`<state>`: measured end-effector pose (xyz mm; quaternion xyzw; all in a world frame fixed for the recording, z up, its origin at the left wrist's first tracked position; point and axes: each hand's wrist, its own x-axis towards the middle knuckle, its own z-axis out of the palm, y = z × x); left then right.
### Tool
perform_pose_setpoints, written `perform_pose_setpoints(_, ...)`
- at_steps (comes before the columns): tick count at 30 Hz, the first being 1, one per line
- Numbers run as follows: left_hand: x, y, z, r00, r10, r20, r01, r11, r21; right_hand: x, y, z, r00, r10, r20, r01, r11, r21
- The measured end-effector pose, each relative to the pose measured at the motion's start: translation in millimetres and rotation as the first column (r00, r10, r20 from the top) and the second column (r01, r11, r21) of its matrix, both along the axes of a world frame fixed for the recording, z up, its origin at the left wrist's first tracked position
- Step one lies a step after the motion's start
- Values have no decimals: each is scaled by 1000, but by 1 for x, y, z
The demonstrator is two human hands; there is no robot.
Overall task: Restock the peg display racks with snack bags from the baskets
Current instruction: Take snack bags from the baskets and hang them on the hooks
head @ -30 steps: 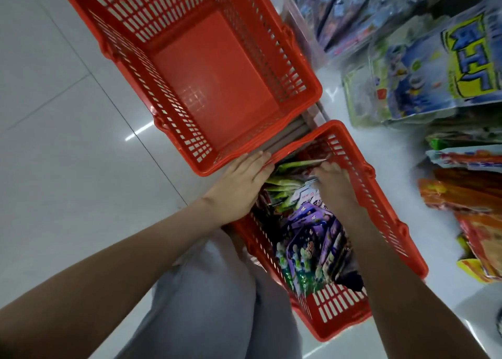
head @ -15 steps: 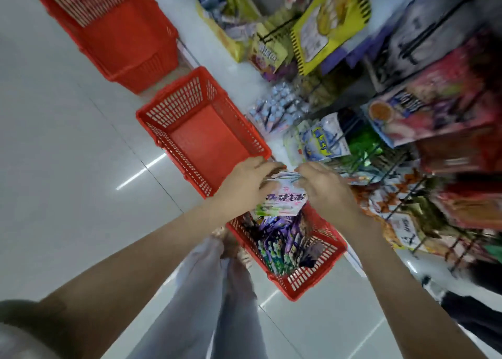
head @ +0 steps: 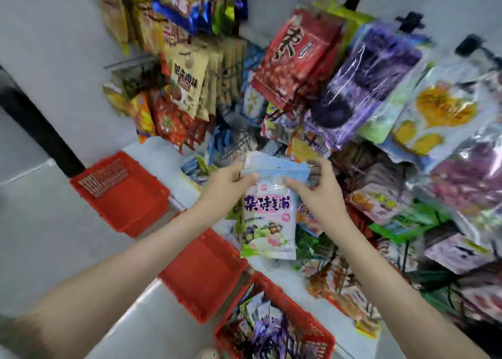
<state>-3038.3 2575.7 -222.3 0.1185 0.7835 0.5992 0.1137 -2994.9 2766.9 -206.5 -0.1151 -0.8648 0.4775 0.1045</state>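
Head view, looking down along both forearms toward the peg display rack (head: 127, 62). Shows one pale snack bag (head: 267, 222), lettered in purple, hanging upright in mid-air between the hands, in front of the rack's lower rows and above the floor baskets. Shows the left hand (head: 225, 180) with fingers curled behind the bag's upper left corner and thumb on the front, and the right hand (head: 317, 192) pinching the upper right corner between thumb and fingers; neither one slack. Suggests a reason for the two-corner grip: keeps the blue header strip taut and level, presumably so that a hang hole can be lined up with a peg; hole itself lost in the blur. Places the stocked basket (head: 307, 328) at the lower edge, just below the arms, probably for short reaches; sets a second red basket (head: 201, 271) beside it and a third red basket (head: 122, 195) farther off. Leaves the target peg undetermined, with a red bag (head: 293, 57) and a purple bag (head: 372, 84) crowding the upper rows.
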Motion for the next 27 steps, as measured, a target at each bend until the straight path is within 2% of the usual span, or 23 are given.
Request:
perform_pose_setpoints(3,7,10,34,999,41,-10,-40,995,90,9,0,20,999,53,9,-50,980,-192)
perform_pose_setpoints(9,26,31,75,996,80,29,-85,963,254,20,13,58,988,54,-147,-94,955,-281)
perform_pose_setpoints(17,31,32,127,999,31,-32,-22,967,254,13,19,98,970,50,-236,-118,953,-280)
perform_pose_setpoints(22,2,23,154,1000,1,0,-1,965,261,-6,21,135,962,19,-272,-79,974,-212)
perform_pose_setpoints(27,-40,14,192,974,-157,-165,197,945,261,-33,20,180,928,9,-371,-69,986,-151)
